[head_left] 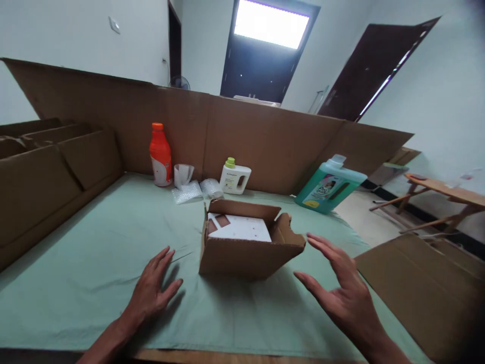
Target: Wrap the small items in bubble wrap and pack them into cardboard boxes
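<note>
An open cardboard box (242, 258) stands on the pale green cloth in front of me, its flaps raised. Inside it lies a white flat piece (242, 228) with a brown patch at its left end; what lies beneath is hidden. My left hand (153, 288) is to the left of the box, palm toward the cloth, thumb apart from the fingers and holding nothing. On the other side, my right hand (341, 288) is spread with nothing in it. Its fingertips are close to the box's right flap; I cannot tell whether they touch.
Along the cardboard screen (257, 141) stand a red bottle (161, 156), bubble wrap (189, 191), a white jug with a green cap (234, 178) and a leaning teal jug (328, 187). Cardboard boxes (49, 177) flank the left, and a cardboard sheet (420, 288) lies at the right.
</note>
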{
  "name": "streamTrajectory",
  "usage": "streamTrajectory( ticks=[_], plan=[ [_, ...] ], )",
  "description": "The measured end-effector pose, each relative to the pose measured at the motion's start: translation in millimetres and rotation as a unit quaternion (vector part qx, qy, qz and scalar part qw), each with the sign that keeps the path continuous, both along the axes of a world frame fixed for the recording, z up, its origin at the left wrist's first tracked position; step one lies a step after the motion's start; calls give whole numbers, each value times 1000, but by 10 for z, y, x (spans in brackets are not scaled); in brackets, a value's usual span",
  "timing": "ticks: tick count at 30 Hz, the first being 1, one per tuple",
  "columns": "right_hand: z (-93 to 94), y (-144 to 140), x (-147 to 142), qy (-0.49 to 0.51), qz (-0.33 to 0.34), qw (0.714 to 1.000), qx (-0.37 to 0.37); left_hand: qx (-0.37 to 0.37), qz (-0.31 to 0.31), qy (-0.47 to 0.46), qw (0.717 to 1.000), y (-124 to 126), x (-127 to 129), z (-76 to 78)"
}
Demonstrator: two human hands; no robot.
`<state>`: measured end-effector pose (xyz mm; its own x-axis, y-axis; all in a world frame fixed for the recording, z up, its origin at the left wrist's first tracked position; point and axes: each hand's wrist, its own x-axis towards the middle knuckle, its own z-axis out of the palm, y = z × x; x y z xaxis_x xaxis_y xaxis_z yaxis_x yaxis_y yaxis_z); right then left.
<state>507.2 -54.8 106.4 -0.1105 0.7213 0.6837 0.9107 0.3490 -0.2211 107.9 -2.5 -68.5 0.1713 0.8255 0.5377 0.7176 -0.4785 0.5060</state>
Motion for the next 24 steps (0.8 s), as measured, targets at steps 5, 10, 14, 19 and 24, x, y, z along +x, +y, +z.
streamTrajectory(
  ticks=[5,10,14,19,24],
  plan=[
    [-624,152,48,193,-25,963,-186,-56,-64,-74,994,-27,331,130],
    [-1113,504,-200,334,38,884,-324,-127,-90,-125,980,42,628,169],
    [-1196,515,-469,378,31,872,-310,-134,-89,-149,976,150,641,205],
    [-1218,408,-744,286,50,911,-293,-136,-43,-175,974,294,379,341],
    [-1292,417,-1003,207,67,939,-267,-159,21,-219,962,344,-65,337]
  ],
)
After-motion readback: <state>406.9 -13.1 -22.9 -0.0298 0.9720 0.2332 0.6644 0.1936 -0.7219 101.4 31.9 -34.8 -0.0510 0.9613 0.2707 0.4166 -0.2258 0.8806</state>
